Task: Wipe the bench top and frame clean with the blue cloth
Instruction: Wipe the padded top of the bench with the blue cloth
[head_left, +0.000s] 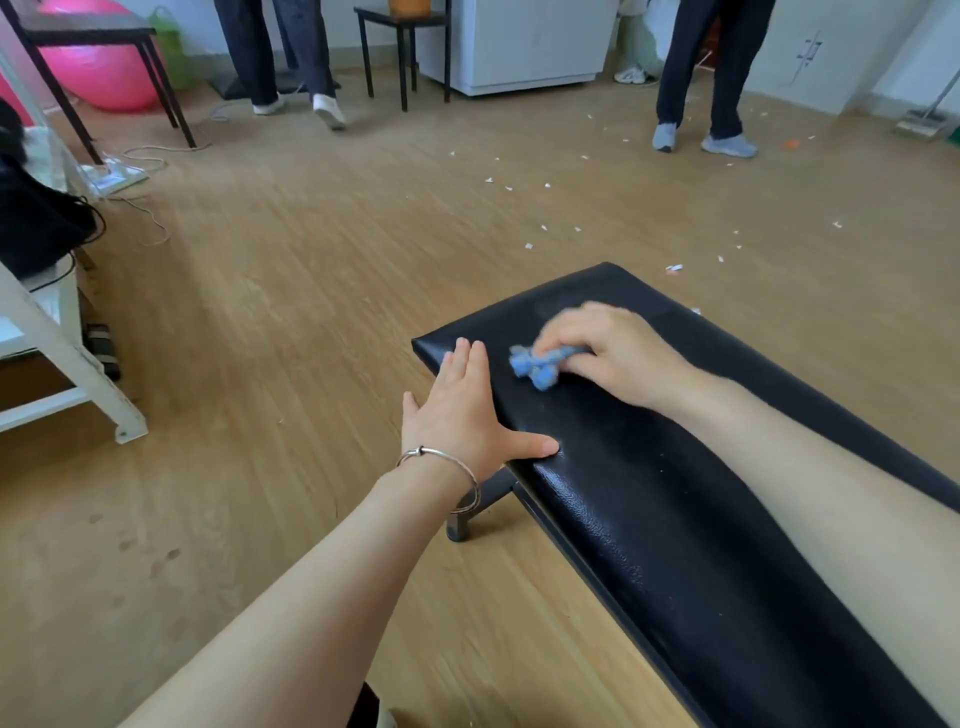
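A black padded bench top (675, 519) runs from the lower right toward the middle of the head view. My right hand (608, 353) presses a crumpled blue cloth (537, 364) onto the pad near its far end; the hand is blurred. My left hand (462, 415) lies flat on the pad's left edge, fingers together and thumb spread onto the top, holding nothing. A silver bangle circles that wrist. One dark metal leg of the frame (467, 519) shows under the pad, below my left wrist.
Wooden floor surrounds the bench, with white paper scraps (545, 228) scattered beyond it. A white frame (67, 364) with a black bag stands at left. Two people's legs (291, 62) (717, 78), a pink ball (98, 67) and black tables stand at the back.
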